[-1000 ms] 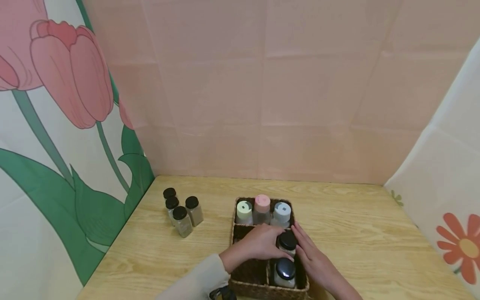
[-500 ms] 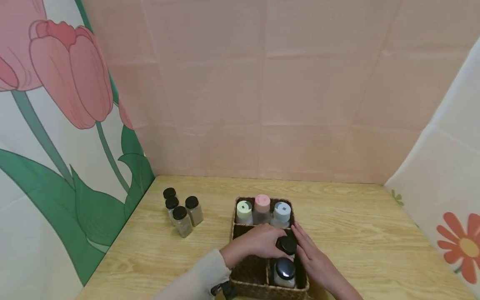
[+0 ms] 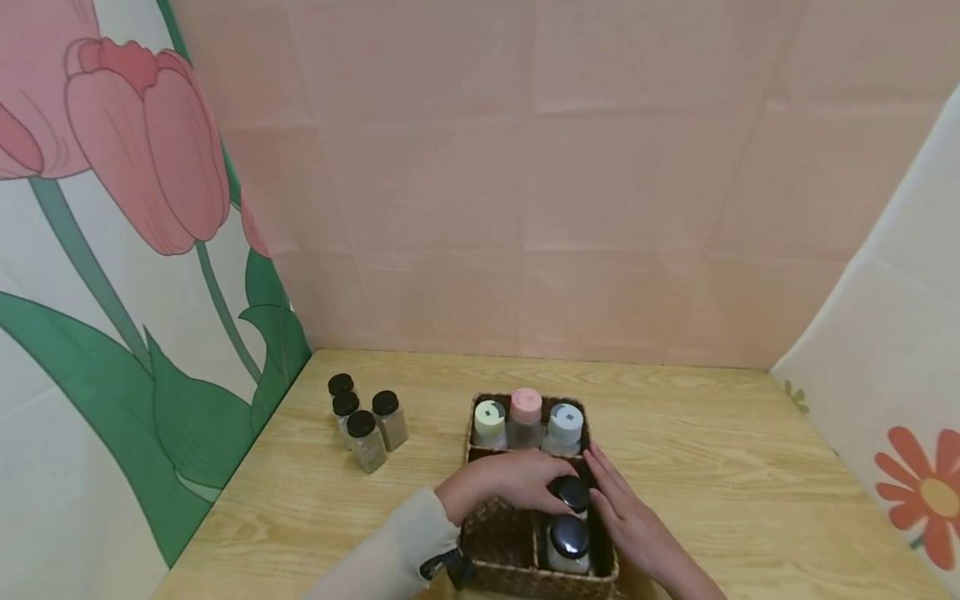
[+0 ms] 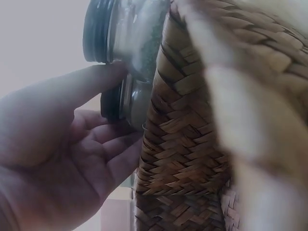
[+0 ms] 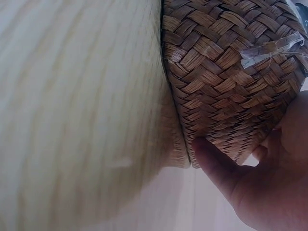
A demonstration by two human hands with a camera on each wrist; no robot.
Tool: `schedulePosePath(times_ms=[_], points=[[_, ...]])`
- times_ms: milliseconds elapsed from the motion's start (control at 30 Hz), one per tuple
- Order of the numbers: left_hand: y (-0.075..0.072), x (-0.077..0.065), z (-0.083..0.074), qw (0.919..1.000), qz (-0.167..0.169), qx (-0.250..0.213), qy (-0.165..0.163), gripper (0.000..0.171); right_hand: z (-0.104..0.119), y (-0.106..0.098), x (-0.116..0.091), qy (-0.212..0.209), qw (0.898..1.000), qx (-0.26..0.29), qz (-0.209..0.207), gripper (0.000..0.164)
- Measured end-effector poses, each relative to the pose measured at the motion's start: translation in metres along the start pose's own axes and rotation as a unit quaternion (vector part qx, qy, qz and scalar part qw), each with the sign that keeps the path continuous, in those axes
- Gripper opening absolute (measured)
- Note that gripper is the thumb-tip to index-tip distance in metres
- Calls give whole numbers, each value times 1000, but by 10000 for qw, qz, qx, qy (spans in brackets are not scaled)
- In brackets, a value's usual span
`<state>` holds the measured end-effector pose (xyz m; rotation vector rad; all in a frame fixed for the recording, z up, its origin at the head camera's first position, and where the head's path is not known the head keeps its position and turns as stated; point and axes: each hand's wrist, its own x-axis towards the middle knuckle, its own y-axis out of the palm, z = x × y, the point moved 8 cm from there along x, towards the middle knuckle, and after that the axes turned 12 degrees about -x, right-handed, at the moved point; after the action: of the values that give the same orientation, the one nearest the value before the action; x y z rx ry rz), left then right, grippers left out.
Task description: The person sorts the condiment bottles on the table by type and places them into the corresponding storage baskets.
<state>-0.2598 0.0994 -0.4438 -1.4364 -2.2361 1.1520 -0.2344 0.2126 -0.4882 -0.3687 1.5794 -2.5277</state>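
My left hand [image 3: 521, 482] reaches over the woven basket [image 3: 540, 579] and grips a black-lidded glass jar [image 3: 573, 493] in its right-hand compartment. Just in front stands a second black-lidded jar [image 3: 568, 537]. In the left wrist view, the thumb lies between this front jar [image 4: 139, 33] and the gripped jar [image 4: 111, 102], with the fingers round the latter's far side. Much of the gripped jar's body is hidden. My right hand [image 3: 633, 525] rests along the basket's outer right side, fingers mostly straight; in the right wrist view a digit touches the woven wall [image 5: 231, 72].
Bottles with a yellow cap [image 3: 490, 417], a pink cap [image 3: 526, 408] and a pale blue cap [image 3: 566, 421] fill the basket's back section. Several black-lidded square jars [image 3: 366, 442] stand on the wooden table [image 3: 712, 433] at left. Fabric hangs behind and on both sides.
The gripped jar has sunk lower into the compartment with my left hand round it, and less of its glass shows. My right hand has stayed against the basket.
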Motion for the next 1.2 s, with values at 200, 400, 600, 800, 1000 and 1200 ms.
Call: schedulePosePath(times_ms=[200,400,600,800,1000,1200], points=[[0,-5,3,9998,54,-75,-150,53,0,0,-1,21,10000,55,15,56],[-7,-18,0,9997,39,-238,-70,59,1,-1,-2,-18,10000,-26,-81,53],[-20,-34,-2,9981,-300,-537,57,60,2,-3,-1,-102,9998,115,-150,51],[-34,-50,2,9954,-920,-241,107,56,2,-3,-1,-107,9998,86,-167,51],[-54,-74,10,9794,-1972,-298,-305,54,1,-3,0,-78,9998,50,-178,51],[-70,-106,21,9507,-2954,-571,-749,54,1,-4,-1,-127,9996,117,-229,51]])
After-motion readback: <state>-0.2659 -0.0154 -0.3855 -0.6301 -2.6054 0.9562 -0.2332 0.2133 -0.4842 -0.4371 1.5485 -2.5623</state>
